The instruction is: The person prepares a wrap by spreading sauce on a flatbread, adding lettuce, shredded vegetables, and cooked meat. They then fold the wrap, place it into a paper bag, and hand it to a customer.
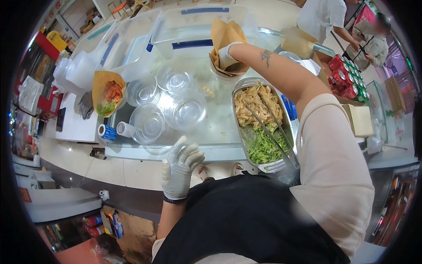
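Note:
My left hand (pixel 180 169), in a white glove, hovers by the near edge of the counter with its fingers spread and nothing in them. My gloved right hand (pixel 228 53) reaches to brown paper sleeves (pixel 226 33) standing in a pale round tub. Its fingers are hidden by the paper. Under my right arm lies a metal tray (pixel 235 127) with pale brown flat strips (pixel 252 105) and shredded green vegetable (pixel 260 147). Metal tongs (pixel 277 141) rest across both. Several clear plastic bowls (pixel 147 123) sit left of centre.
A filled paper sleeve (pixel 99 88) with orange and green food stands at the left, near two small rolls (pixel 126 130). Clear bins with blue latches (pixel 189 44) line the back. Boxed drink cans (pixel 345 75) stand at the right; two people (pixel 318 20) are beyond.

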{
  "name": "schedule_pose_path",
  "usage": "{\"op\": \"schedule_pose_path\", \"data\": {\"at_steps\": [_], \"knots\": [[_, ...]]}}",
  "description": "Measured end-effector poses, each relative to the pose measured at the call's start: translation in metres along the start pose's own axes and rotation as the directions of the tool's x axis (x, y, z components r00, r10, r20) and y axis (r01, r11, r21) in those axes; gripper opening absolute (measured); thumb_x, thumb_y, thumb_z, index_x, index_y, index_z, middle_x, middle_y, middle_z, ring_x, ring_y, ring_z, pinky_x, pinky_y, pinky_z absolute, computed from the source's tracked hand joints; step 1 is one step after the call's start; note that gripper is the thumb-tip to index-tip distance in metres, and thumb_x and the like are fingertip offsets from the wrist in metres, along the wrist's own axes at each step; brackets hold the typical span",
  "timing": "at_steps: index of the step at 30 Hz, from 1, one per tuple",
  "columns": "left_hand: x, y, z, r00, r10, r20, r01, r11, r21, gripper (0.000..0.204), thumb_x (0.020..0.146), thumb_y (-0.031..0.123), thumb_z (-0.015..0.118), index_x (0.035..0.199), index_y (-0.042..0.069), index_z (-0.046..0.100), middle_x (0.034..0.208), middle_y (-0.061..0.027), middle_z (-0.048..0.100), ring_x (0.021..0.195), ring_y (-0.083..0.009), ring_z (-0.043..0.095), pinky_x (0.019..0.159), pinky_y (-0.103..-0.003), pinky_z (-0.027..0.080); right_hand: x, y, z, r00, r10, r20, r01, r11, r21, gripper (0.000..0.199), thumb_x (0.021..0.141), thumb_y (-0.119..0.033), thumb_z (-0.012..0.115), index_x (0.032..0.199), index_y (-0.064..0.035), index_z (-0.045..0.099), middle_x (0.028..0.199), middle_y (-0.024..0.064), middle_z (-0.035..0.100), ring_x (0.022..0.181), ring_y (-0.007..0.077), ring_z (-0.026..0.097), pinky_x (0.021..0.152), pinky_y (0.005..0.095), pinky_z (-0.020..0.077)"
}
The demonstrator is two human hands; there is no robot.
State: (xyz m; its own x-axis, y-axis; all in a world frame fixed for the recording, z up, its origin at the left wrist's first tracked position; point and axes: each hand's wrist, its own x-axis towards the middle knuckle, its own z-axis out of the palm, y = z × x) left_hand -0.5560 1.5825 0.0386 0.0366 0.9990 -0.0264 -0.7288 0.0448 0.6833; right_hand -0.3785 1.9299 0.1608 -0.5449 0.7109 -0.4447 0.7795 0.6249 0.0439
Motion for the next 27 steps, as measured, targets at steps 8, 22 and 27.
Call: {"op": "schedule_pose_path", "data": {"at_steps": [8, 22, 27], "knots": [[0.02, 0.001, 0.014, 0.995, -0.061, 0.077, 0.061, 0.998, 0.012, 0.084, 0.094, 0.061, 0.054, 0.148, -0.001, 0.037, 0.134, -0.0218, 0.056, 0.12, -0.0375, 0.058, 0.108, -0.052, 0.042, 0.014, 0.049, 0.023, 0.967, -0.015, -0.256, 0.051, 0.99, 0.134, 0.022, 0.078, -0.019, 0.072, 0.099, -0.0122, 0.077, 0.096, 0.0102, 0.075, 0.089, 0.0253, 0.072, 0.079, 0.0375, 0.0547], [0.021, -0.029, 0.061, 0.984, -0.072, 0.161, 0.059, 0.995, 0.082, 0.082, 0.095, 0.064, 0.049, 0.145, 0.0, 0.041, 0.134, -0.0227, 0.055, 0.12, -0.0384, 0.057, 0.107, -0.053, 0.041, 0.068, 0.04, 0.049, 0.706, 0.122, -0.698, -0.13, 0.991, 0.042, 0.036, 0.076, -0.03, 0.072, 0.106, -0.0087, 0.072, 0.11, 0.0174, 0.069, 0.104, 0.0346, 0.064, 0.088, 0.0382, 0.0518], [-0.006, -0.027, 0.054, 0.997, 0.026, 0.068, -0.033, 0.995, 0.095, 0.082, 0.096, 0.065, 0.046, 0.144, -0.002, 0.043, 0.133, -0.022, 0.056, 0.119, -0.036, 0.057, 0.107, -0.051, 0.042, 0.045, 0.038, 0.039, 0.601, 0.191, -0.776, -0.056, 0.979, 0.197, 0.039, 0.072, -0.032, 0.076, 0.102, -0.0075, 0.07, 0.108, 0.0197, 0.068, 0.105, 0.0351, 0.063, 0.087, 0.0376, 0.0519]]}}
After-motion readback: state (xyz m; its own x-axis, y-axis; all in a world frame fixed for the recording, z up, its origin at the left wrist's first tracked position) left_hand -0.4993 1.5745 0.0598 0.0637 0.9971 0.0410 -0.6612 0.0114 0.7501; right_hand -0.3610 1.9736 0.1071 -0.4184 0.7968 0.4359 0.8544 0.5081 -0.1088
